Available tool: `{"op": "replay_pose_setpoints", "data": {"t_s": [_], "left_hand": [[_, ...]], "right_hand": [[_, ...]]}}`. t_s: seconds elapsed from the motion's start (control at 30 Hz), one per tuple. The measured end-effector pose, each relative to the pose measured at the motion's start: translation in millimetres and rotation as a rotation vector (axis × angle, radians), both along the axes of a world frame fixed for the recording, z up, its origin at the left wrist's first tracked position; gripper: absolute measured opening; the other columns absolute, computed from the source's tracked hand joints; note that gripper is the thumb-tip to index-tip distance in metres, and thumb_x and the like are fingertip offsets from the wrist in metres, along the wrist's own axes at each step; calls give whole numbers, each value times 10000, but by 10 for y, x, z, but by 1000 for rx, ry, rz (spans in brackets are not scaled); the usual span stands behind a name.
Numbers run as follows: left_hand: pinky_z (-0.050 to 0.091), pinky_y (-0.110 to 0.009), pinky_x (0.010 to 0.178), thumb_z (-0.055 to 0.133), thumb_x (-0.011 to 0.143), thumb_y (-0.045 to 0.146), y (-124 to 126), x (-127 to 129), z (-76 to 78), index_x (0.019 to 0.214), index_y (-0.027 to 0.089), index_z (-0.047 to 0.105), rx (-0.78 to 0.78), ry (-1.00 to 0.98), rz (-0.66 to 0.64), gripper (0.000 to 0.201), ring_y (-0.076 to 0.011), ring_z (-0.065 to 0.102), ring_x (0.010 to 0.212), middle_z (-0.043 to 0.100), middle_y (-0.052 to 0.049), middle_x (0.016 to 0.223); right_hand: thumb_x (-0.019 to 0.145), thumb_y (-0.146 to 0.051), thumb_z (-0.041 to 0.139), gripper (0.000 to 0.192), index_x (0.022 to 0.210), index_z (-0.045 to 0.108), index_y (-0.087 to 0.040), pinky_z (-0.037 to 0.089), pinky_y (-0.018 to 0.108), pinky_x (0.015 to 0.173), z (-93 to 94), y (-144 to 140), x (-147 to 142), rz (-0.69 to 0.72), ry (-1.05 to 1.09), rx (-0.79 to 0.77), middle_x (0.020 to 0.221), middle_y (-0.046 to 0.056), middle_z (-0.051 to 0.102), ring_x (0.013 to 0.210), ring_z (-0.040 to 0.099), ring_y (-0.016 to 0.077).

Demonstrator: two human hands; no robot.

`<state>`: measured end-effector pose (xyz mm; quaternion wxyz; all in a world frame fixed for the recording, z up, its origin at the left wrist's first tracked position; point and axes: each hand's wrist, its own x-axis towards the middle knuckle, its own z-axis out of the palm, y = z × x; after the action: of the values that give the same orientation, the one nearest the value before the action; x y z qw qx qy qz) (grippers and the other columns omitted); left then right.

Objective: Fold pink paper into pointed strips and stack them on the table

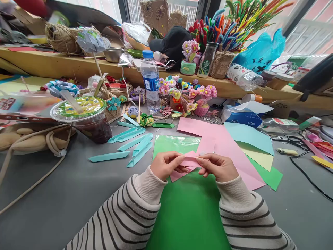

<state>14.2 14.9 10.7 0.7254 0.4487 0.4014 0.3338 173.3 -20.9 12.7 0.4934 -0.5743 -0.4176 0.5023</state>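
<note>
Between my two hands is a small folded piece of pink paper [189,159]. My left hand [166,164] pinches its left end, and my right hand [218,166] pinches its right end with thumb and fingers. Another pink paper piece [179,174] lies below, partly hidden by my left fingers. Under both hands is a green sheet [188,208]. Large pink paper [231,156] spreads out just beyond and to the right of my right hand. Several folded light-blue paper strips [140,152] lie to the left of my left hand.
A lidded plastic cup [91,128] of dark drink stands at left, near a phone [28,107]. A water bottle [151,83] stands at the back, by crafted flowers [182,92]. Blue paper [249,137], scissors [288,139] and a black cable [307,173] lie at right.
</note>
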Motion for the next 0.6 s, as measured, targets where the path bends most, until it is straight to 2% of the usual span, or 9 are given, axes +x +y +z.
{"op": "replay_pose_setpoints", "data": {"t_s": [0.1,0.37,0.6], "left_hand": [[491,-247,541,662,554,286,-1,8,-19,697,88,594,22,-7,-17,253,-151,609,520,642,-45,538],[487,-239,524,665,545,254,-21,36,-49,698,97,608,75,-36,67,227,-136,596,486,624,-20,492],[498,-260,568,666,550,247,-25,35,-66,716,96,606,114,-49,43,232,-170,622,551,639,-28,552]], "right_hand": [[561,-303,667,186,644,643,-138,480,198,384,0,0,-4,-9,-21,27,416,-6,580,386,557,109],[607,-412,601,288,672,636,-133,472,206,387,-21,20,-16,29,51,24,423,-2,577,384,552,111],[600,-336,630,214,678,656,-139,465,176,407,-18,16,-11,48,-3,36,421,-12,581,402,549,90]]}}
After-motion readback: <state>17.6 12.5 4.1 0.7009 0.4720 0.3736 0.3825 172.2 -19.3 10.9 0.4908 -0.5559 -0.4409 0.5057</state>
